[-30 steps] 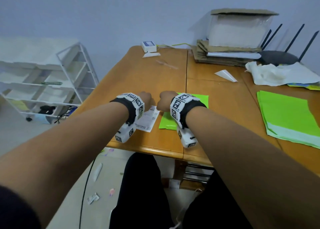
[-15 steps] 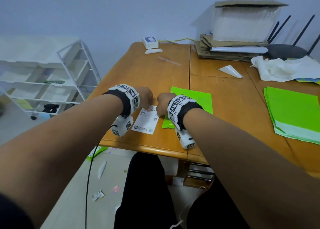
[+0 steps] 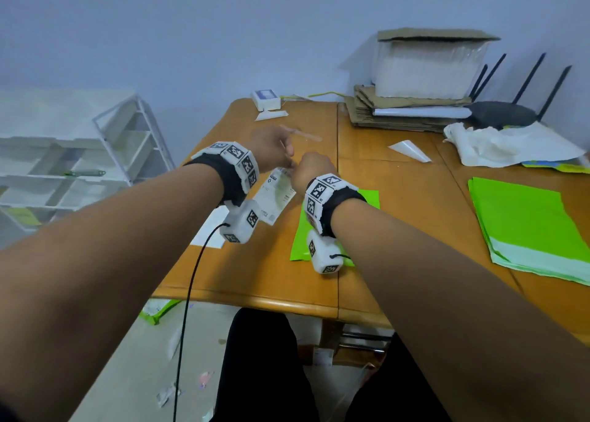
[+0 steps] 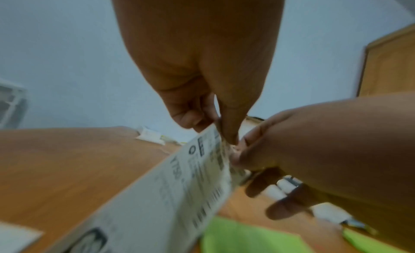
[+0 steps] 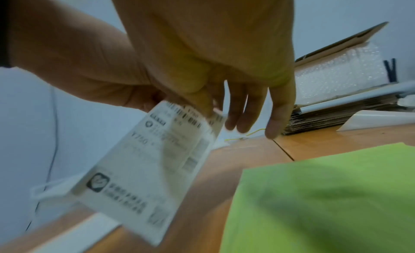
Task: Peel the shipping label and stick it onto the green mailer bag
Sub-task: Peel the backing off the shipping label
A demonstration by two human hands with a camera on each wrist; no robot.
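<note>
The white shipping label hangs in the air above the wooden table, printed side toward me. My left hand pinches its top edge between thumb and forefinger. My right hand pinches the same top edge beside it, its other fingers held out straight. Both wrist views show the label blurred, slanting down from the fingers. The green mailer bag lies flat on the table under my right wrist, and appears below the label in the right wrist view.
A white sheet lies on the table under my left wrist. A stack of green mailers sits at the right. Cardboard, a router and crumpled white plastic fill the back right. A white rack stands left of the table.
Both hands have risen from the table and moved away from me, lifting the label off the surface. It lay flat a second ago and now hangs from the fingers.
</note>
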